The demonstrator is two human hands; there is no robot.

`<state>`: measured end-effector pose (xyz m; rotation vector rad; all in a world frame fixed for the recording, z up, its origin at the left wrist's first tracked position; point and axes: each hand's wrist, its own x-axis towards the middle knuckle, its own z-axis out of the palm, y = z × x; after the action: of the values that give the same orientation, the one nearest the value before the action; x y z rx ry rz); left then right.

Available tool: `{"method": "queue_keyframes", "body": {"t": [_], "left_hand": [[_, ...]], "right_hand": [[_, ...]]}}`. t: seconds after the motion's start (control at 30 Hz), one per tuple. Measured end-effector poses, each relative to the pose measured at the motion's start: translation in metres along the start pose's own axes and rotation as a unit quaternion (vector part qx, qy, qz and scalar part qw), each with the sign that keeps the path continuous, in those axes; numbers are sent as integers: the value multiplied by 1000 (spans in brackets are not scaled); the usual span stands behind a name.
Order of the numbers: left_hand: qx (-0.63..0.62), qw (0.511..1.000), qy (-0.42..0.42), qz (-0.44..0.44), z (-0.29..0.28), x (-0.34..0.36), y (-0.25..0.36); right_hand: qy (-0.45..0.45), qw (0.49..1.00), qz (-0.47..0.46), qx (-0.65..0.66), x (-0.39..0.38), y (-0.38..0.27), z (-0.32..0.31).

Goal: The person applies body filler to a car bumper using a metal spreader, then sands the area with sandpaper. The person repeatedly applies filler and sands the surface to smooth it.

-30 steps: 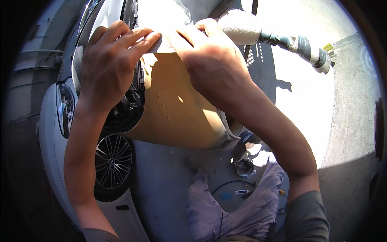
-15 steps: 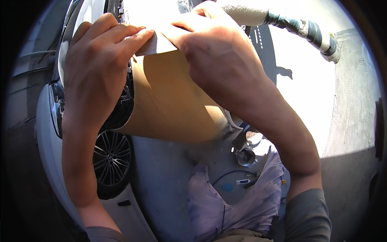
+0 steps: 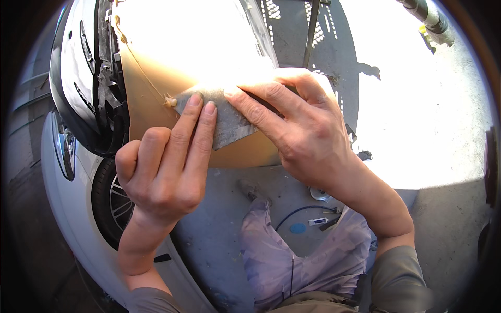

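Observation:
A grey, rough-looking sheet (image 3: pixel 229 128) with a pointed lower corner lies over or just above a tan, curved car panel (image 3: pixel 151 116); whether they touch I cannot tell. The extended index and middle fingers of my left hand (image 3: pixel 166 175) press on its left part, the other two fingers bent and the thumb hidden. From the right, my right hand (image 3: pixel 308 122) grips the upper edge, its fingertips bright in the sun. Beside the sheet's left corner sits a small yellowish lump (image 3: pixel 170 100) on the panel. Strong glare washes out the panel's upper part.
A white car body (image 3: pixel 68 208) with a dark wheel (image 3: pixel 112 201) stands at left. On the grey floor are a dark hose (image 3: pixel 300 209), a small white-and-blue tube (image 3: pixel 318 221) and a blue disc (image 3: pixel 297 228). A wrapped pipe (image 3: pixel 428 14) is at upper right.
Both hands have come lower in the picture with the grey sheet, and more of its face shows. The view has shifted, uncovering the panel's left edge and the lump.

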<state>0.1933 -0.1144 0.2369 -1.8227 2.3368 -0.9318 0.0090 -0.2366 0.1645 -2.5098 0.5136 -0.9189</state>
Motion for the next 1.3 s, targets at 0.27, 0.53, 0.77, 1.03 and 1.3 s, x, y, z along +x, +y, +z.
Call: {"method": "queue_keyframes", "body": {"t": [0.27,0.53,0.77,1.03,1.3], "left_hand": [[13,1000,-10,1,12,-43,49],[-60,998,-30,22,-26,-27,44],[-33,999,3,26,-26,65,-91],[-3,998,-32,59,2,107,-156],[-25,997,-50,57,8,103,-158]], "right_hand": [[13,999,-24,-44,-57,5,18],[-38,999,-21,11,-47,-11,-24],[33,996,-34,-72,88,4,-41],[-56,997,-5,-54,150,9,-31],[47,987,-63,-140,148,13,-19]]}}
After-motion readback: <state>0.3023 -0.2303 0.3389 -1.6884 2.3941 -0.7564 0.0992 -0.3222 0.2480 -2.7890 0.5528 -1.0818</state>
